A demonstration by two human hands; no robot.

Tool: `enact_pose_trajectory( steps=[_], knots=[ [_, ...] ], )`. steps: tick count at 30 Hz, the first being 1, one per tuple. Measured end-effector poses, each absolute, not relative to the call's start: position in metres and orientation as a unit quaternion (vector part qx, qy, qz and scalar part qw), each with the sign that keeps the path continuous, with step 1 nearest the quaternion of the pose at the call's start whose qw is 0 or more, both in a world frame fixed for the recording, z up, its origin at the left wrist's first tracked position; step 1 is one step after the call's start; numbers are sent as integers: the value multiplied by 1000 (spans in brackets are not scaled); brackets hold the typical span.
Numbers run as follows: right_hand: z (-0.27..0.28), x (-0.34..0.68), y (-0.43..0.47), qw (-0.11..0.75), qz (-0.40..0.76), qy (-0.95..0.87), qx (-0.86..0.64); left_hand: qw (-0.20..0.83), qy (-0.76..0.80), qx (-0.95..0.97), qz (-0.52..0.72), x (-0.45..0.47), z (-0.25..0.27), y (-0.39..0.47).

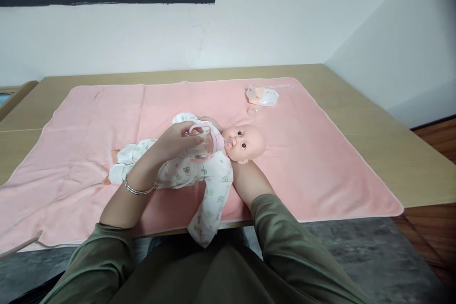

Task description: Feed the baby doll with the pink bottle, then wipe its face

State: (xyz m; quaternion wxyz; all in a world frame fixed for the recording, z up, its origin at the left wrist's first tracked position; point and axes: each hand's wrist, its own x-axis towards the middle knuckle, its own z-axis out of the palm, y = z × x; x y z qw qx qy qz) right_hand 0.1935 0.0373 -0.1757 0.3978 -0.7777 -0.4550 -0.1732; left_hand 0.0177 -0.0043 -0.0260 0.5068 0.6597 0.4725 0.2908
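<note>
— Left hand (178,140)?
— It grips a baby bottle (203,145), teat at the doll (199,161)'s mouth, on a pink blanket (320,152) over the counter (374,118).
— Right hand (242,171)?
— Tucked under the doll's head; its grip is hidden.

Pretty even, soft indoor light, no glare, only faint shadows under the doll (199,161). Mostly sharp, but corners go dark and stretched, wide-angle warp at the edges.

No text, label, brand or number can be read on anything in view.
</note>
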Motion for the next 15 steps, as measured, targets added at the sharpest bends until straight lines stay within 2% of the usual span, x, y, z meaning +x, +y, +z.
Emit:
enact_pose_trajectory(
  steps=[7,15],
  knots=[
    [-114,184,25,322,-66,-527,-784,509,470,658,297,19,-26,-5],
    [-90,189,9,264,7,-564,-783,497,468,665,302,21,-24,-6]
  ],
)
